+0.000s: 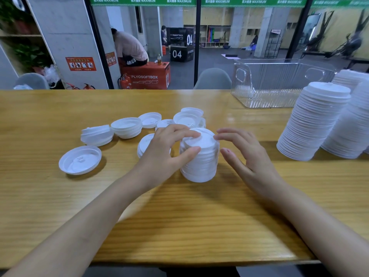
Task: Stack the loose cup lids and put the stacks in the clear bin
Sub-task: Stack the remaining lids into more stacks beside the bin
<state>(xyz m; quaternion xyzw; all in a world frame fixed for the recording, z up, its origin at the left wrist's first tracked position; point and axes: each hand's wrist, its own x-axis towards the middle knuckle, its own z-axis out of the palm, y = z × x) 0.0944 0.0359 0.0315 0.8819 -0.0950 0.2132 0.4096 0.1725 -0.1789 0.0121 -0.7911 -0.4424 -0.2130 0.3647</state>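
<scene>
Tall stacks [313, 120] (white) beside bin [259, 82]

On the table [60, 196], loose lids [127, 126] lie left of and behind a short stack [199, 160]; tall stacks [313, 122] stand right, bin [279, 84] far right.

This is a gym, seen through a glass wall behind the wooden worktop [179, 216]. A red plyo box [147, 75] and black plyo boxes [181, 45] marked PLYOSOFTBOX stand on the dark floor. Exercise machines [343, 45] stand far right, below a green MAXIMUM banner [143, 1].
</scene>
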